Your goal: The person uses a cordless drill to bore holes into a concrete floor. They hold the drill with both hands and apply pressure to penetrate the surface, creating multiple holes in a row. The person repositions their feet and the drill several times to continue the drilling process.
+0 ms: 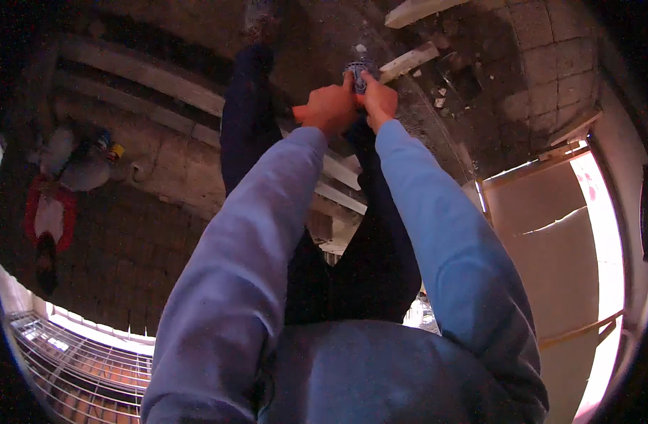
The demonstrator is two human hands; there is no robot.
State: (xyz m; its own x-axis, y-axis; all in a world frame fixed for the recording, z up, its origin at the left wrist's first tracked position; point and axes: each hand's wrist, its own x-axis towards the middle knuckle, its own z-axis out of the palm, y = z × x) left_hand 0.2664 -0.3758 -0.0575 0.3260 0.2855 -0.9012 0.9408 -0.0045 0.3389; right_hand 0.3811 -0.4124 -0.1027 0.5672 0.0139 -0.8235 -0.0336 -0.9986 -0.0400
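Observation:
Both my hands are raised out in front of me, close together, over the ground near my right leg. My left hand [329, 109] is closed around an orange thing [299, 113], which sticks out on its left side. Close beside it, my right hand [379, 101] is closed too, with a bit of orange showing between the two. Their thumbs point forward. Just past them lies a grey patterned shape [354, 68]; whether it is my shoe or part of the held thing, I cannot tell. The kind of orange thing is hidden by my fingers.
A wooden piece [409, 62] lies right of my hands, another [424, 10] farther off. Long pale beams [144, 74] run along the left. A person in red and white [50, 212] is at far left near a pale rounded container [86, 172]. Wire mesh [77, 367] stands lower left.

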